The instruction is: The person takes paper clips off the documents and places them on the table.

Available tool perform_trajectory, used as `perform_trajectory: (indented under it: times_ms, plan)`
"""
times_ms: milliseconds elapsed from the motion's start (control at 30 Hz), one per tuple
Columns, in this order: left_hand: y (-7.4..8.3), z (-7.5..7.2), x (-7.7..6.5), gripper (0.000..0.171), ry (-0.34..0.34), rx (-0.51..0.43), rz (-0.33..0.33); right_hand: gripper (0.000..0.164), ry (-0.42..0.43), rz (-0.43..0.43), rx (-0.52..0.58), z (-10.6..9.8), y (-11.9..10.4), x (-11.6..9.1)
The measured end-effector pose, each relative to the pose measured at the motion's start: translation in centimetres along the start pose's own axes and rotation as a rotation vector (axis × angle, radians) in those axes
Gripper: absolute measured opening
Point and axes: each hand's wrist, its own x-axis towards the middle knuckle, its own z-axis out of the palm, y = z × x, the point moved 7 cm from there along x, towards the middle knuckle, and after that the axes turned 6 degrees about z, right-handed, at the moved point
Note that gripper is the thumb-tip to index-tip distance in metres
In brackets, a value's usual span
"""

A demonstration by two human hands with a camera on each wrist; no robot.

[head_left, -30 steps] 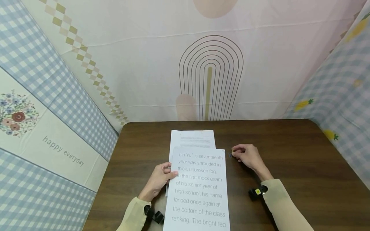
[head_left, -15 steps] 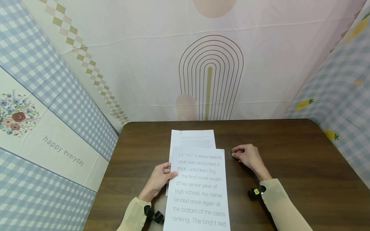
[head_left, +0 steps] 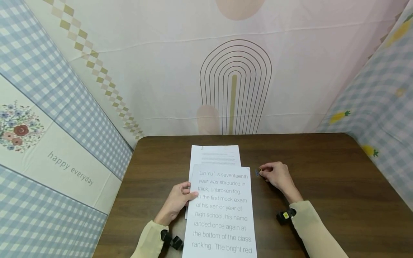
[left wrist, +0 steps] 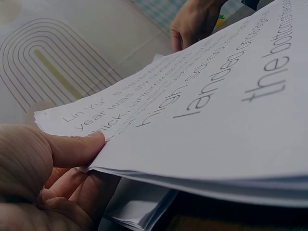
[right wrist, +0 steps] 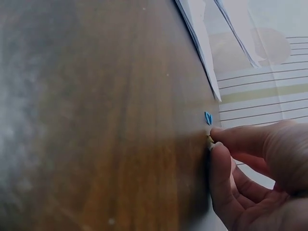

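My left hand [head_left: 175,199] grips a stack of printed sheets [head_left: 222,211] by its left edge, thumb on top and fingers underneath. In the left wrist view the stack's layered edge shows, lifted over more paper [left wrist: 142,202]. To the right of the sheets, my right hand [head_left: 276,174] pinches a small yellow paper clip [right wrist: 210,139] between thumb and fingertip, low over the table. Most of that clip is hidden by the fingers. A blue paper clip [right wrist: 208,118] lies on the wood just beyond the fingertips, between the hand and the sheets.
Behind the held stack lies another set of printed sheets [head_left: 214,154], with clips along its top edge. Everything is on a dark brown wooden table [head_left: 335,172]. A patterned cloth [head_left: 161,71] hangs at the table's far edge, with checked cloths at both sides.
The right hand and yellow paper clip have shifted very slightly toward me. The top right corner of the held sheets has moved a touch left; the left hand keeps its grip.
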Motion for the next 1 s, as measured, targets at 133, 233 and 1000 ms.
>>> perform_trajectory:
  times_ms: [133, 233, 1000]
  plan:
    - [0.07, 0.0, -0.1, 0.024, -0.002, 0.001, -0.001, 0.018, 0.013, -0.009, -0.01, 0.01, 0.08, -0.04]
    - [0.13, -0.03, -0.19, 0.024, -0.002, 0.0, -0.001, 0.017, 0.023, -0.009, -0.01, 0.01, 0.15, -0.05]
    - [-0.04, 0.01, -0.28, 0.026, -0.004, -0.015, -0.003, 0.034, 0.111, -0.014, 0.033, -0.78, -0.32, -0.27]
